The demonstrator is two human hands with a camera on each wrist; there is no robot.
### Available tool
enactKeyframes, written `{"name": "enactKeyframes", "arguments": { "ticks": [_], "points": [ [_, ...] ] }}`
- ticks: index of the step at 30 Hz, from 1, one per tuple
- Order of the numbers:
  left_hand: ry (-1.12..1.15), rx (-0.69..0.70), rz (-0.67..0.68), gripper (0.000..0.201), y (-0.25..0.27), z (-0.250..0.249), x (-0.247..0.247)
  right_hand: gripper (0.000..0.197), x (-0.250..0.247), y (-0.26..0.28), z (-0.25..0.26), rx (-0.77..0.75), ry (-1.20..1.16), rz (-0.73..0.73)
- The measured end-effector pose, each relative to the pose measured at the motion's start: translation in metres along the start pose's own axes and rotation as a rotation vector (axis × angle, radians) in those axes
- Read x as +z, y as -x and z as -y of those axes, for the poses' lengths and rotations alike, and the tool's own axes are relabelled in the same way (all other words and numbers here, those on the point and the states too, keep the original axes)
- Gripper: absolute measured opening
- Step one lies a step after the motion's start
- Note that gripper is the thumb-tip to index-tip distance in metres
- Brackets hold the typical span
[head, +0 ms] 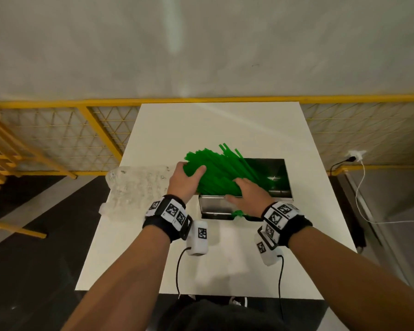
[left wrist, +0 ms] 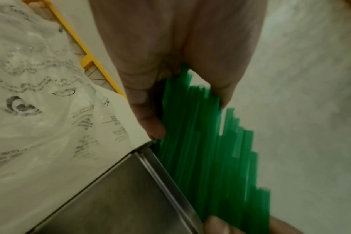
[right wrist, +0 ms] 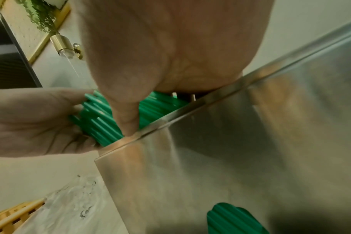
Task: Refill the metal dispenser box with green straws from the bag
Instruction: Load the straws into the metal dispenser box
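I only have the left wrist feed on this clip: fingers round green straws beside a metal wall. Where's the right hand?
Observer: The right hand holds the green straws at the front rim of the metal box.
Operator: Is the bundle lying flat inside?
Observer: No, it slants; the far ends stick up past the box's back left corner.
Operator: Anything at the outlet?
Observer: Yes, straw ends show low on the front face.

We take this for a lab or workshop bay: yellow mesh fence [head: 58, 132] at twelve o'clock, white table [head: 225, 266], bare grey wall [head: 273, 44].
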State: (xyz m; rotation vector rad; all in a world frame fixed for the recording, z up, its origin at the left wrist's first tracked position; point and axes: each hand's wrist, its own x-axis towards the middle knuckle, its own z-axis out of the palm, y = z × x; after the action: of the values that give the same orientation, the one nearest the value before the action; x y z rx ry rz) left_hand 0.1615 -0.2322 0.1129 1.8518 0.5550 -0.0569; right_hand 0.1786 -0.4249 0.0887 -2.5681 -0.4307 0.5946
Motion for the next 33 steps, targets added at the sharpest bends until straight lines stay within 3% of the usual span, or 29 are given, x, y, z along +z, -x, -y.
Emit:
{"name": "enactKeyframes", "arguments": {
  "ticks": [3,10,13,16,18,21,25,28,30,33],
  "points": [
    [0.084,-0.001,0.013,0.027,-0.003,0.002,0.000,0.052,-0.001,-0.003,0.001,0.014,-0.080,-0.011],
    [0.220,0.038,0.035,0.017,-0.012,0.006,-0.005,0.065,-0.004,-0.001,0.004,0.049,-0.165,-0.054],
    [0.274,0.013,0.066,0.027,-0.017,0.007,-0.005,0.062,-0.005,0.000,0.006,0.054,-0.157,-0.063],
    [0.154,-0.004,0.164,0.072,-0.025,0.019,-0.001,0.056,-0.003,-0.001,0.009,0.071,-0.098,-0.060],
    [-0.011,0.091,0.189,0.073,-0.023,0.018,-0.005,0.049,-0.002,-0.002,0.007,0.059,-0.119,-0.166],
    [-0.095,0.232,0.059,0.055,-0.023,0.017,-0.015,0.040,-0.001,0.000,0.002,-0.010,-0.063,-0.315],
    [-0.144,0.332,-0.025,0.056,-0.021,0.015,-0.024,0.037,0.006,-0.006,0.006,-0.008,0.139,-0.175],
    [-0.322,0.607,-0.096,0.048,-0.008,0.011,-0.023,0.035,0.008,-0.017,0.012,0.030,0.170,-0.085],
    [-0.542,0.754,-0.044,0.048,0.000,0.010,-0.015,0.033,0.005,-0.021,0.012,0.034,0.080,-0.087],
    [-0.669,0.750,0.056,0.050,0.000,0.015,0.000,0.035,0.002,-0.019,0.008,0.021,-0.082,-0.094]
  ]
}}
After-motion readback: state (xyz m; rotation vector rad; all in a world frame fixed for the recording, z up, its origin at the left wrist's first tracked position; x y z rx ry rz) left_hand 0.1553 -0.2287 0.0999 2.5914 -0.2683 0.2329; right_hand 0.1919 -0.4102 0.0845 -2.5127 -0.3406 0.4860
